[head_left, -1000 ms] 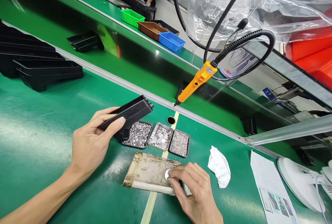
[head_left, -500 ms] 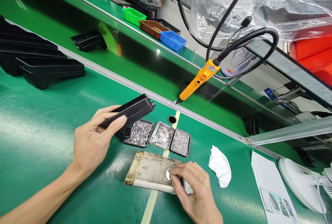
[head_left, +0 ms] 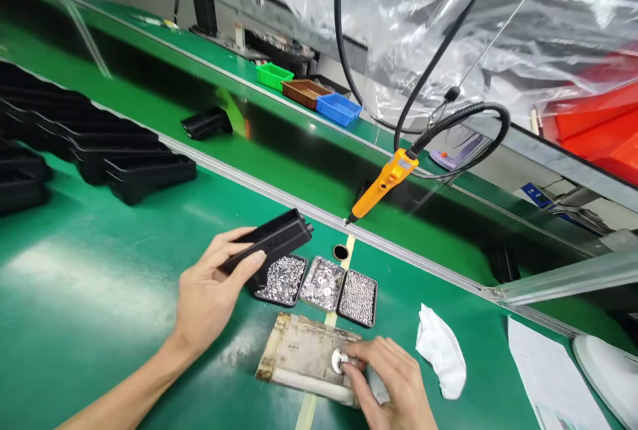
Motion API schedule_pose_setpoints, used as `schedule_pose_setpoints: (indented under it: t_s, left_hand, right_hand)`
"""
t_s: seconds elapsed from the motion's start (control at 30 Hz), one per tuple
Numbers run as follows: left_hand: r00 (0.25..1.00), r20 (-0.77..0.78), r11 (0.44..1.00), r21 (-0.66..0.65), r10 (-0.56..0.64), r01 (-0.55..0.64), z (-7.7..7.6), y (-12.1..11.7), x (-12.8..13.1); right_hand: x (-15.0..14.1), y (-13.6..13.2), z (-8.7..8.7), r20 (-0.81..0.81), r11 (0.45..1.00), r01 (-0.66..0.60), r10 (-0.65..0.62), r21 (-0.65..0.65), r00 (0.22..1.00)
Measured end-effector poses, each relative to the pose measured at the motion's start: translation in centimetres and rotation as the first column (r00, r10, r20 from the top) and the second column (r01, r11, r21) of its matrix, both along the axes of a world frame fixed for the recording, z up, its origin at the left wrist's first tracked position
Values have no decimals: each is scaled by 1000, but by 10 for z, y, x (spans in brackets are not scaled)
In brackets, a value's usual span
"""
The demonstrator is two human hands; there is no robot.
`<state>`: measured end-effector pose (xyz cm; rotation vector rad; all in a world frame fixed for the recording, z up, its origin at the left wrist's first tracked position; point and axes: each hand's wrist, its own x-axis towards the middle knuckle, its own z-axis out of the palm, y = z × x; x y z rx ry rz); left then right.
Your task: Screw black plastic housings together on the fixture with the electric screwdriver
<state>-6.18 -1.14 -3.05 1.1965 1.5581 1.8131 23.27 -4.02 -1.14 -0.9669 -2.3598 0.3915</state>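
My left hand (head_left: pixel 207 300) is closed around a black plastic housing (head_left: pixel 279 238), a long open-topped trough, tilted above the trays. Pinched between the thumb and fingers of my right hand (head_left: pixel 391 377) is a small round white disc (head_left: pixel 337 360) with a metal-looking part at its middle. It is over a worn, taped pad (head_left: pixel 302 350); whether it touches the pad I cannot tell. Just behind the pad stand a left tray (head_left: pixel 284 277), a middle tray (head_left: pixel 323 282) and a right tray (head_left: pixel 357 297), all full of small metal parts.
A yellow electric screwdriver (head_left: pixel 381 185) hangs on a cable, tip near the metal rail. A dark round hole or ring (head_left: pixel 340 252) is behind the trays. More black housings (head_left: pixel 152 169) line the left. A white cloth (head_left: pixel 441 353) and paper sheet (head_left: pixel 551 373) lie at right.
The camera view has turned, so the bench, trays and both hands appear lower and farther right. Both hands keep their holds; the disc shows slightly more clearly at my right fingertips.
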Motion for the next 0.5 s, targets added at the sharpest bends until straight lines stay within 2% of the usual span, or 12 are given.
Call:
schedule_pose_setpoints:
  t_s: [0.17,0.33,0.4,0.5]
  left_hand:
    - [980,-178,991,82,-93,109,9,-12,11]
    - [882,-325,918,85,-342,387,26,-28,38]
    - [881,-261,905,60,-394,422,32,-32,52]
    - [917,46,918,-16,-396,397,38,-36,73]
  right_hand:
    - [4,6,0,-166,984,84,-57,157,984]
    - [2,-2,12,-303,938,234,-151,258,941]
    - [-2,-7,12,-400,915,289,-162,281,902]
    - [-15,-15,6,-480,869,316,-106,381,871]
